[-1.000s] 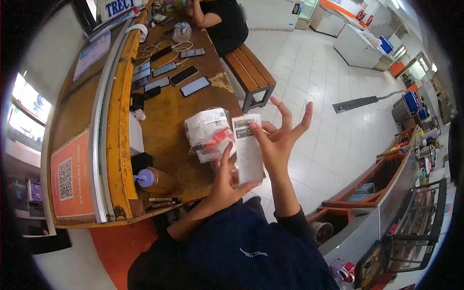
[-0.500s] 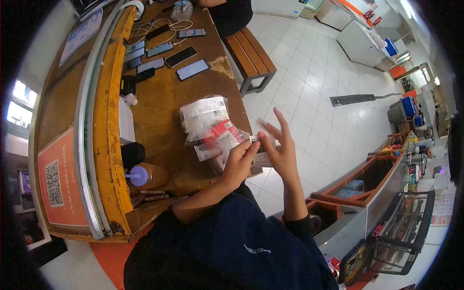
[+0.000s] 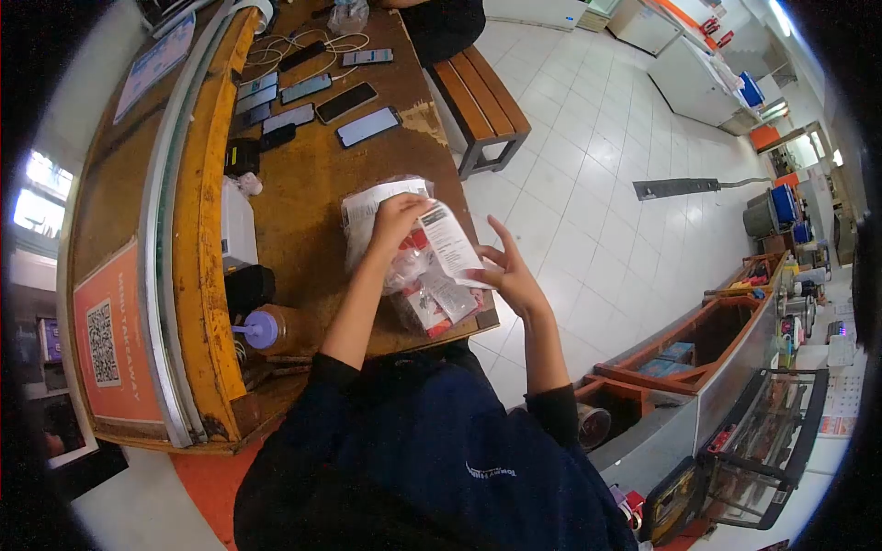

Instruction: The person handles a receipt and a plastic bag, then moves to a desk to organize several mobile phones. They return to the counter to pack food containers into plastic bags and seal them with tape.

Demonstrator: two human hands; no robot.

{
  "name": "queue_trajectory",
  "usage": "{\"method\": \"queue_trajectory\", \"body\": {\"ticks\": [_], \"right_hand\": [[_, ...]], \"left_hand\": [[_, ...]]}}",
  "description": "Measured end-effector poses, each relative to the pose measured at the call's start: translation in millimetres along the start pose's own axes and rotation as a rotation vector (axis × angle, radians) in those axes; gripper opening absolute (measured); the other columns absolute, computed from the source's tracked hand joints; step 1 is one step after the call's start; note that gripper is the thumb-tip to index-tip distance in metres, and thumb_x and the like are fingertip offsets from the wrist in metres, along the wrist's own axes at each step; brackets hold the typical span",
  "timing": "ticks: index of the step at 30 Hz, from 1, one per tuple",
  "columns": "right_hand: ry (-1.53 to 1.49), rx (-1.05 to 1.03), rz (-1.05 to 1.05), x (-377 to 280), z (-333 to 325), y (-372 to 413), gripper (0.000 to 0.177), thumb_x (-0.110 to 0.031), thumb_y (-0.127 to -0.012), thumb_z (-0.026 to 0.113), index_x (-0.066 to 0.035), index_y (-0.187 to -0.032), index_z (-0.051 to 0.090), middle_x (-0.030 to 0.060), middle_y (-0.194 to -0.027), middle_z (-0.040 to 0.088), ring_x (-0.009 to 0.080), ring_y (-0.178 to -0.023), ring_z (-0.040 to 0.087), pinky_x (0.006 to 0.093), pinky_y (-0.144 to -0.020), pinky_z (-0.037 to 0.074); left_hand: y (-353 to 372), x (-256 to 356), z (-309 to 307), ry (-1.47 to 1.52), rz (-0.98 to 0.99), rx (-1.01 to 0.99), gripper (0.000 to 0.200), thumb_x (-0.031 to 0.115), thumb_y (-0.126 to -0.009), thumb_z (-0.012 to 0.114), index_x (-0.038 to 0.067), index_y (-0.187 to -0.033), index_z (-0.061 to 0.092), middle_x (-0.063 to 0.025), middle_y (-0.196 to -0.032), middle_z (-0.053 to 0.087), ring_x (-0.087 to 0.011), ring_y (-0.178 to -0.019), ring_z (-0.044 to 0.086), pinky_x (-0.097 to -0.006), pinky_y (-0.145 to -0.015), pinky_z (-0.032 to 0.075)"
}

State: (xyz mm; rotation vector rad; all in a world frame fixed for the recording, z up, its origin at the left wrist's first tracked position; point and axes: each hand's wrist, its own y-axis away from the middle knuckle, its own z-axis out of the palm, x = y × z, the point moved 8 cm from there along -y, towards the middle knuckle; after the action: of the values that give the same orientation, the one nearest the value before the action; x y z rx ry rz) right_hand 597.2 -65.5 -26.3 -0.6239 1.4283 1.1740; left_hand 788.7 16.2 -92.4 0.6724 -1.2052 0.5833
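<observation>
A white printed receipt (image 3: 448,241) is stretched over plastic-wrapped packages on the wooden table. My left hand (image 3: 401,219) pinches its upper end, fingers closed. At the lower end, my right hand (image 3: 516,280) has its fingertips on the paper and seems to grip it, with the index finger raised away. Beneath the receipt, a clear plastic bag (image 3: 448,298) with red and white contents lies near the table's edge. Another white printed paper (image 3: 364,204) in plastic rests just behind, partly covered by my left hand.
Several phones (image 3: 369,127) and white cables (image 3: 344,43) occupy the far table. A jar with a purple lid (image 3: 264,332) stands at the left beside an orange ledge (image 3: 213,230). Beyond the table are a wooden bench (image 3: 478,96) and a seated person (image 3: 447,28).
My left hand has moved up and left, and the receipt, bunched small between both hands before, is now spread out. My right hand has lowered slightly and moved left.
</observation>
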Motion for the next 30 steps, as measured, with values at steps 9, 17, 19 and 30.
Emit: {"method": "queue_trajectory", "body": {"ticks": [9, 17, 19, 30], "right_hand": [[0.036, -0.023, 0.054, 39.7, 3.8, -2.0, 0.09, 0.007, -0.071, 0.067, -0.017, -0.143, 0.019, 0.0133, -0.104, 0.06, 0.0141, -0.08, 0.058, 0.0231, -0.065, 0.046], [-0.009, 0.001, 0.002, 19.9, 2.7, 42.2, 0.079, 0.001, -0.077, 0.065, -0.012, -0.142, 0.021, 0.0122, -0.099, 0.061, 0.014, -0.084, 0.058, 0.0255, -0.074, 0.046], [-0.022, 0.025, 0.003, 31.0, -0.4, 52.8, 0.078, 0.001, -0.079, 0.064, -0.01, -0.141, 0.02, 0.0146, -0.109, 0.058, 0.0156, -0.09, 0.058, 0.0274, -0.079, 0.046], [0.064, 0.395, -0.044, 101.3, -32.8, 84.1, 0.056, -0.015, -0.083, 0.066, -0.008, -0.131, 0.037, 0.0051, -0.067, 0.058, 0.0075, -0.061, 0.053, 0.0216, -0.053, 0.041]], "left_hand": [[-3.1, -56.4, -52.9, -0.572, -0.21, -0.073, 0.022, 0.019, -0.072, 0.07, -0.001, -0.08, 0.069, -0.0075, -0.071, 0.067, -0.012, -0.065, 0.06, -0.0262, -0.059, 0.047], [-25.4, -76.9, -51.2, -0.83, -0.566, -0.437, 0.023, 0.023, -0.074, 0.07, 0.003, -0.085, 0.069, -0.0007, -0.066, 0.059, -0.0106, -0.048, 0.046, -0.0253, -0.043, 0.038], [-26.3, -84.3, -46.9, -0.986, -0.575, -0.483, 0.028, 0.025, -0.071, 0.072, 0.002, -0.085, 0.067, -0.0049, -0.064, 0.061, -0.0145, -0.049, 0.053, -0.0277, -0.048, 0.044], [99.1, -9.6, 86.7, -1.509, 0.034, -0.497, 0.123, 0.058, -0.049, 0.077, 0.003, -0.14, 0.016, -0.0267, -0.144, 0.007, -0.0431, -0.133, 0.007, -0.0591, -0.103, 0.015]]}}
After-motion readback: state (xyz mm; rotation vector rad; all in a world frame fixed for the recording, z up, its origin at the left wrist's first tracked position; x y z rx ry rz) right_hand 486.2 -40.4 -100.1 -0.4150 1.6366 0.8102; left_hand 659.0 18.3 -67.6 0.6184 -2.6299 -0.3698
